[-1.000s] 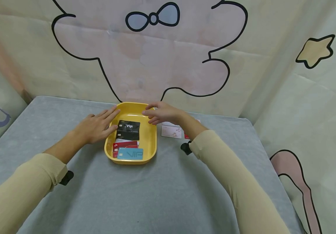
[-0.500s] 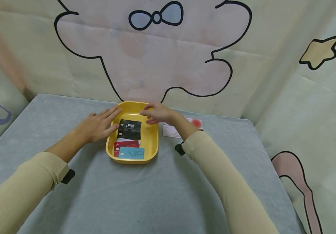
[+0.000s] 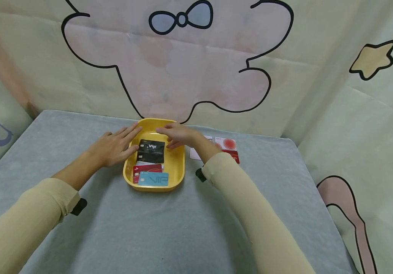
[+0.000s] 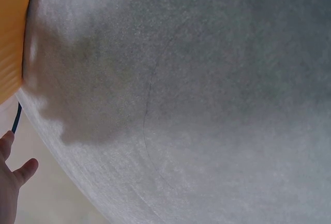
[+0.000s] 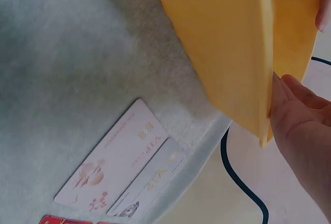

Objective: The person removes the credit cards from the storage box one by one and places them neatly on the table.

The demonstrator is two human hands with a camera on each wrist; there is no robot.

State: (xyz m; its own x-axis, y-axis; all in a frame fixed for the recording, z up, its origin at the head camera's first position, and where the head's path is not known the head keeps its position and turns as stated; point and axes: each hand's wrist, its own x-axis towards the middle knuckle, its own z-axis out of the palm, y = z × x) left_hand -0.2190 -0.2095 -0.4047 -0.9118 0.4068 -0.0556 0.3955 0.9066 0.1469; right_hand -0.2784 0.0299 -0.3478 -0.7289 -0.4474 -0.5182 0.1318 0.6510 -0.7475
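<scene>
A yellow tray stands near the far edge of the table. In it lie overlapping black VIP cards, a red card and a light blue VIP card. My left hand rests on the tray's left rim with its fingers extended. Over the far right part of the tray is my right hand, forefinger stretched to the left and nothing visible in its grasp. In the right wrist view the thumb side of that hand overlaps the tray's rim.
Right of the tray, several cards lie on the grey cloth, among them a pink VIP card, a silver-white card and a red card. My right forearm partly covers this group. A printed curtain hangs behind the table.
My right hand and forearm have shifted left, farther over the tray, so more of the cards on the right show. The left hand stays at the rim.
</scene>
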